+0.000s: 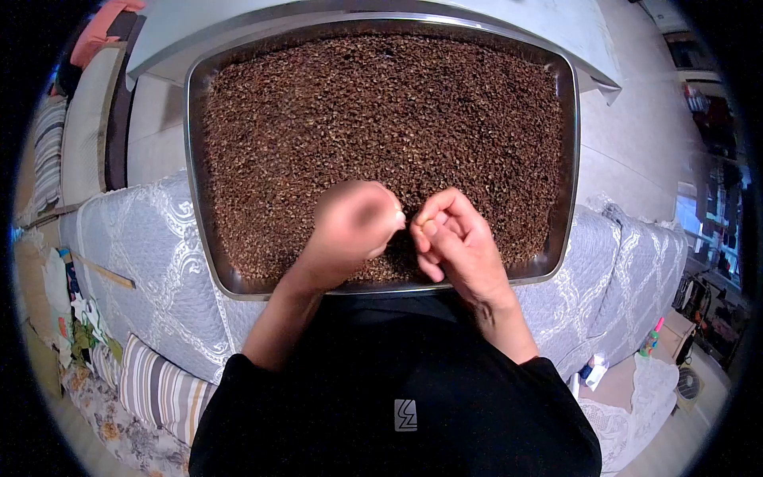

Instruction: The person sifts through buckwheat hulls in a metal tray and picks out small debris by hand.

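Note:
A large metal tray (574,151) lies in front of me, filled with a thick layer of small dried brown pieces (381,119) that look like peppercorn husks. Over the near part of the layer, my left hand (355,226) is closed, its thumb and fingertips pinched together; part of it is blurred. Close by on the right, my right hand (459,242) pinches thumb against forefinger, with the other fingers curled. A small gap separates the two sets of fingertips. Whatever sits in either pinch is too small to make out.
The tray's near side rests by my lap, over a grey-blue patterned cover (151,246). A white-covered table (524,20) stands at its far edge. To the left is a striped cushion (163,385); at right, a lace cloth (648,405) with small items nearby.

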`<state>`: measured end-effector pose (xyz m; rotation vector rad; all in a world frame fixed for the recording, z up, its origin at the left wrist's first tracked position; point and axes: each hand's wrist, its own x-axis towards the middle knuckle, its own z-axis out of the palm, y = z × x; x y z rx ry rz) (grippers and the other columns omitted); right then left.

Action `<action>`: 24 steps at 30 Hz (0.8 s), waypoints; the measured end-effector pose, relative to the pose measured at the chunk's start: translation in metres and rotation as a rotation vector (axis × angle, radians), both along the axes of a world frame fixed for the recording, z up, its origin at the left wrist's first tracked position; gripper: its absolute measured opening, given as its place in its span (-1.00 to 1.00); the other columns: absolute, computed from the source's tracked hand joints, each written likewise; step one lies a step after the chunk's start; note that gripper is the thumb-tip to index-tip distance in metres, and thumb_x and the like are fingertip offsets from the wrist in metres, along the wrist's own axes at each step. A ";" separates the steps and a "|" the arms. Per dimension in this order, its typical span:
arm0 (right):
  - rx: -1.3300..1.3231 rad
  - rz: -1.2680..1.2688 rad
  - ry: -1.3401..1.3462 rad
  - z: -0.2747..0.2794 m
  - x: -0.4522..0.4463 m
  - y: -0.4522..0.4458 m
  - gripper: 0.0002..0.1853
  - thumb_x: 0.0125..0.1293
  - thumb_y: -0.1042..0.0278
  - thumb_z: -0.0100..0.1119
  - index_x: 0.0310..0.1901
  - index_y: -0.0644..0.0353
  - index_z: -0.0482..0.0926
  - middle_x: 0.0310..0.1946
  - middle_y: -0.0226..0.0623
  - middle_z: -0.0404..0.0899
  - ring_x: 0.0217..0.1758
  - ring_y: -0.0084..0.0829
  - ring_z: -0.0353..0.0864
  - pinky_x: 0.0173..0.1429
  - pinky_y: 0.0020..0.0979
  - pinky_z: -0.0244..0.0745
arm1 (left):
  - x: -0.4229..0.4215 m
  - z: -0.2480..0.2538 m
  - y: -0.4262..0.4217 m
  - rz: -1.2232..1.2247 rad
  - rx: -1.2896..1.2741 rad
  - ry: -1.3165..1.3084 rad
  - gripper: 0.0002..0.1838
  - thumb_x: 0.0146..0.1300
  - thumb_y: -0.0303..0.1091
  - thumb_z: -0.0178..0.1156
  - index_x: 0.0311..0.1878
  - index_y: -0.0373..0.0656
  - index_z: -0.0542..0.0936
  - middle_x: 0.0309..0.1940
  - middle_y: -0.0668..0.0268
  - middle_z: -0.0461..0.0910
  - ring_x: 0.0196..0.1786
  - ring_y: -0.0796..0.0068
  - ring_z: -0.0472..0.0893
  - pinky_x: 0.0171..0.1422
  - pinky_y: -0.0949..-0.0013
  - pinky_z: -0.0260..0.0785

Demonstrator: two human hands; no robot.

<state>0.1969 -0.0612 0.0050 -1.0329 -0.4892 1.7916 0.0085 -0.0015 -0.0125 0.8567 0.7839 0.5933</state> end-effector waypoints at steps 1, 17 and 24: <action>-0.008 -0.007 0.001 0.000 0.006 -0.001 -0.94 0.50 0.52 0.05 -0.06 0.20 0.41 -0.41 -0.41 0.48 -0.58 -0.71 0.33 -0.53 -0.64 0.24 | -0.002 -0.001 0.001 0.034 -0.059 -0.052 -0.95 0.43 -0.49 0.12 -0.19 -0.16 0.44 -0.36 0.46 0.39 -0.55 0.81 0.21 -0.53 0.64 -0.01; 0.685 -0.176 -1.661 0.009 0.050 0.005 -0.79 0.14 0.56 0.38 -0.16 0.17 0.71 -0.23 -0.27 0.62 -0.12 -0.20 0.57 -0.01 -0.23 0.46 | -0.013 -0.001 0.008 0.069 -0.192 -0.926 -0.81 0.31 -0.31 0.05 -0.37 -0.19 0.38 -0.49 0.28 0.36 -0.59 0.64 0.23 -0.60 0.56 0.02; 0.704 0.225 -1.563 -0.005 0.023 -0.004 -0.83 0.04 0.44 0.47 -0.28 0.10 0.72 -0.38 -0.29 0.47 -0.25 -0.19 0.48 -0.17 -0.20 0.43 | -0.012 -0.002 0.006 0.124 -0.159 -0.855 -0.74 0.37 -0.22 -0.02 -0.37 -0.19 0.41 -0.52 0.28 0.35 -0.57 0.63 0.23 -0.58 0.53 0.02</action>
